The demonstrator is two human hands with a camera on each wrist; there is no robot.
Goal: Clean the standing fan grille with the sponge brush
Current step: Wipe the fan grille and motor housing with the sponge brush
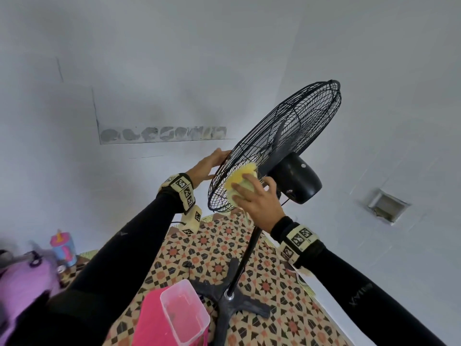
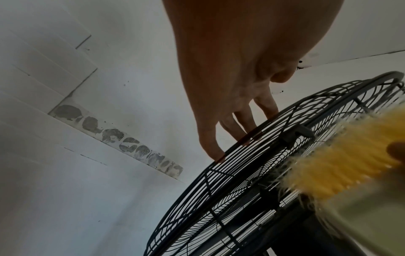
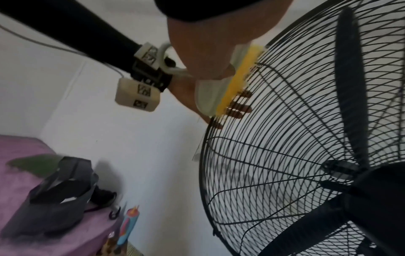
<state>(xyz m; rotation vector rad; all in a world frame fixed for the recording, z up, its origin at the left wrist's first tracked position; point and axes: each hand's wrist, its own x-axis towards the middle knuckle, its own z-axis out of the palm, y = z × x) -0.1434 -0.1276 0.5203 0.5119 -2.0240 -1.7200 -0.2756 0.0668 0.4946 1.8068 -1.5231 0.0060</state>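
Both hands are busy at the fan. The right hand [image 1: 259,198] is clamped around the pale body of the sponge brush [image 1: 240,179], fingers and thumb curled on it, and it presses the yellow face against the rear side of the grille [image 1: 287,126], low on the cage and close beside the black motor housing [image 1: 296,178]. In the left wrist view the brush looks blurred, so I judge it is in the middle of a stroke. The left hand [image 1: 208,167] has straight fingers; their tips [image 2: 219,155] rest on the outer rim of the grille and steady it, without gripping.

The fan stands upright on its pole [image 1: 247,255] and its cross foot on a patterned mat [image 1: 274,278], with the head tilted up toward the wall. A clear plastic container [image 1: 184,313] on something pink stands near the foot.

As for progress, the cleaning is clearly under way, but how much is finished I cannot tell: the wires look equally dark everywhere, and dust is too fine to see. My judgement is that only the lower rear zone is being worked now, and the upper rear part, the rim and the whole front face possibly remain to be brushed
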